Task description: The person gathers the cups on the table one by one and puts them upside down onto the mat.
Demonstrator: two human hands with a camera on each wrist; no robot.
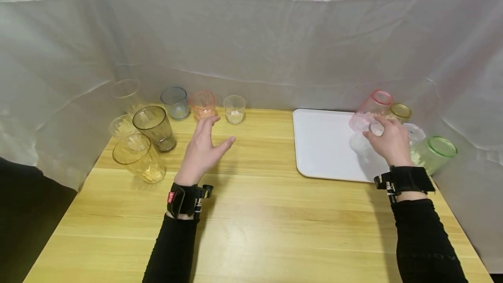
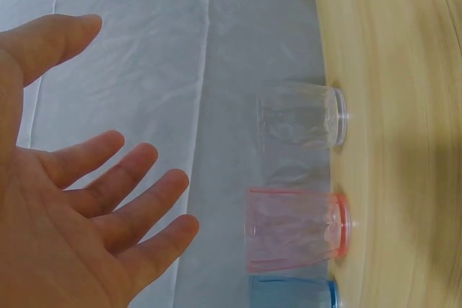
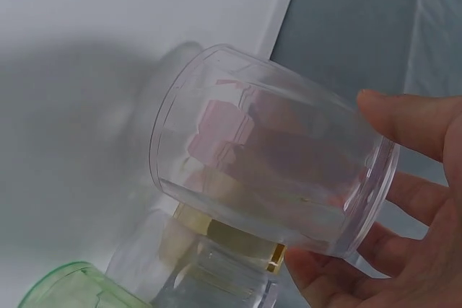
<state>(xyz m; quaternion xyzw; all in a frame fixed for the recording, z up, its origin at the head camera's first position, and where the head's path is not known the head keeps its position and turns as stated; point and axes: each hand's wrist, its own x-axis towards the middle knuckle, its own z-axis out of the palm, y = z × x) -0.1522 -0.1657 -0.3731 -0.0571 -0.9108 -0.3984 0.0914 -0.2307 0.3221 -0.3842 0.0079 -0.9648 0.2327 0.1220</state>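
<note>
My right hand point(image 1: 394, 141) grips a clear plastic cup point(image 3: 274, 156) by its base, mouth down and tilted, close over the white tray point(image 1: 322, 143). In the right wrist view the thumb and fingers curl round the base. Beside it on the tray stand upturned cups: a pink cup point(image 1: 377, 101), an amber cup point(image 1: 401, 111), another clear cup point(image 1: 416, 133) and a green cup point(image 1: 438, 154). My left hand point(image 1: 202, 150) hovers with its fingers spread, holding nothing. Nearest to it are an upright orange-red cup point(image 1: 202, 104) and a small clear cup point(image 1: 235, 110).
A blue-grey cup point(image 1: 175, 104) stands upright along the back edge. On the left are a smoky brown cup point(image 1: 157, 130), a yellow cup point(image 1: 141, 160) and clear cups point(image 1: 127, 95). A pale curtain point(image 1: 251, 34) hangs behind the wooden table point(image 1: 255, 222).
</note>
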